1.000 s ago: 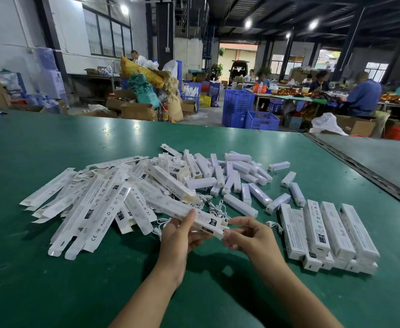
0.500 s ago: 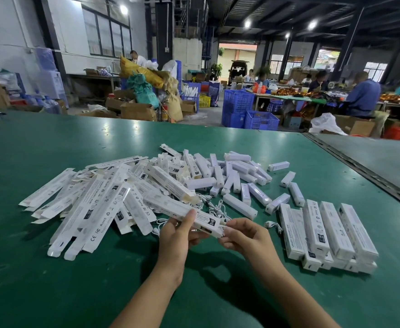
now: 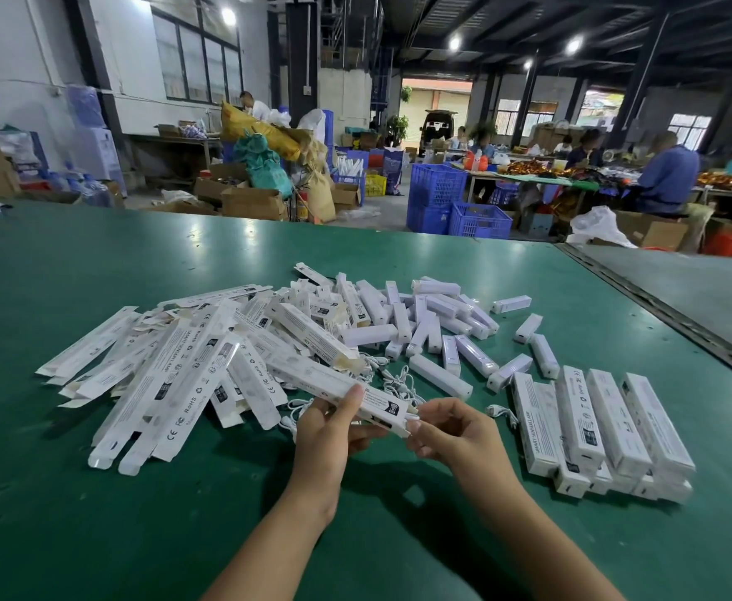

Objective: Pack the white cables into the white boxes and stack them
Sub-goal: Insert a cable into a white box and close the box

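Two hands grasp one long white cardboard box: the left hand wraps its middle, and the right hand pinches its end. Just right of them, packed white boxes lie stacked. To their left lie flat white cartons printed "RoHS", "CE" and "FC". Beyond the hands, tangled white cables lie on the green tabletop.

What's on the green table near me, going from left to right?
Pile of flat boxes → left hand → held box → right hand → stacked boxes
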A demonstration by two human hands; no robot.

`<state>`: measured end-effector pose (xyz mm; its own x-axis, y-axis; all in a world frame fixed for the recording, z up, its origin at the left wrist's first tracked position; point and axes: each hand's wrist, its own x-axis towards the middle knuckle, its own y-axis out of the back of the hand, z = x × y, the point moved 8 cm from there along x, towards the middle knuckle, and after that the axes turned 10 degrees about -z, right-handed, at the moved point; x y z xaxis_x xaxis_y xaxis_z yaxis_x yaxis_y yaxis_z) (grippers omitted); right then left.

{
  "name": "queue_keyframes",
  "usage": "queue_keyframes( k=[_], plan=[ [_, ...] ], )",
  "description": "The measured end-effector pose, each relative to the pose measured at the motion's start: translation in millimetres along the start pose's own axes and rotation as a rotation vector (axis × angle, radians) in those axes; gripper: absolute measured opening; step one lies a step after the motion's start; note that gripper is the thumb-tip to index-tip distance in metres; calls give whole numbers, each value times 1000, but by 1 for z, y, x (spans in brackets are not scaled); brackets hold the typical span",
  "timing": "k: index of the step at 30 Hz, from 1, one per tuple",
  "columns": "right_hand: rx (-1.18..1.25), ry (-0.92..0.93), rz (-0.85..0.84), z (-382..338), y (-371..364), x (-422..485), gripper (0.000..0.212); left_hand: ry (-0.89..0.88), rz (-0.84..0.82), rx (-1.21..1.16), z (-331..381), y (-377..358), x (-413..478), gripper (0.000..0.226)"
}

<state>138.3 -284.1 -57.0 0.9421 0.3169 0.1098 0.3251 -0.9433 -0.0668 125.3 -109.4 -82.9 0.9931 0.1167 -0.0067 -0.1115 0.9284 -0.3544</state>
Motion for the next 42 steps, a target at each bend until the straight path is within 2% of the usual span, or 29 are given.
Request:
queue_keyframes(
  k=[3, 6, 9, 11, 17, 21, 26, 29, 32, 35, 42],
  plan=[
    [50, 2, -22, 3, -3, 1, 11, 4, -4, -2, 0, -1, 0, 20],
    [138, 2, -63, 7, -6, 1, 17, 5, 4, -14, 1, 0, -1, 20],
    [190, 6, -72, 6, -8, 1, 3, 0, 5, -1, 1, 1, 0, 21],
    [172, 11, -61, 6, -6, 1, 3, -1, 14, -3, 0, 1, 0, 21],
    [77, 29, -39, 4, -4, 2, 16, -1, 6, 5, 0, 2, 0, 19],
    [66, 42, -26, 0, -2, 1, 35, 1, -22, 17, 0, -2, -2, 20],
    [27, 40, -35, 0, -3, 1, 39, 8, -35, 16, 0, -5, -3, 20],
    [33, 45, -52, 1, -5, 1, 31, 3, -29, 7, 2, -4, -2, 20],
    [45, 43, -63, 3, -5, 1, 3, 0, -21, -8, 2, -4, -3, 19],
    [38, 59, -62, 2, -4, 2, 20, 1, -20, -27, 2, -3, -2, 19],
    [-45, 112, -64, -4, -6, -1, 15, 26, -46, -47, -1, -3, -2, 22]
  ],
)
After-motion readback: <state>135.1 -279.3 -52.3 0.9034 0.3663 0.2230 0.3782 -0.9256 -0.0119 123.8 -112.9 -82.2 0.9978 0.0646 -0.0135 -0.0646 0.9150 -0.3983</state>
